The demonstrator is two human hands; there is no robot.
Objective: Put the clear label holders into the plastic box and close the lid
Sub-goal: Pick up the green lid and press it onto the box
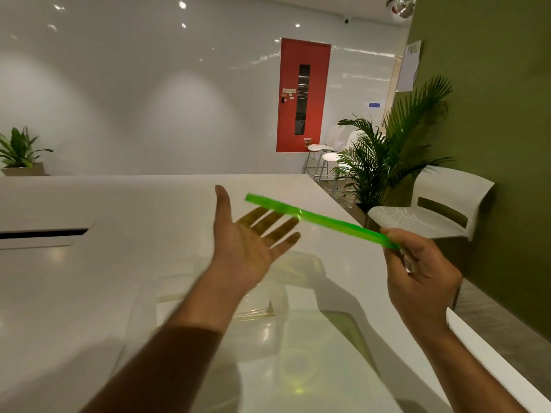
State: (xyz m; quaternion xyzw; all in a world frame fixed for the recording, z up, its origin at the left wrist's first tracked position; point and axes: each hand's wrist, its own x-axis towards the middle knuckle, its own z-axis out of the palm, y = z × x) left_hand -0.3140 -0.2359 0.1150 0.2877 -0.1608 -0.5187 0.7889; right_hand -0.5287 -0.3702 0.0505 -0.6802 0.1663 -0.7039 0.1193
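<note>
Two hands above a blurred clear box (268, 296), right hand (417, 272) pinching green strip (322, 220) pointing ten o'clock, left hand (250, 239) flat open, empty

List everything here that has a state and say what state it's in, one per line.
left hand: open, palm up, empty, above the box
right hand: pinching one end of the green strip
green strip: held in the air, far end above the left fingers
plastic box: on the white table, blurred; lid position unclear
red door: shut
</note>
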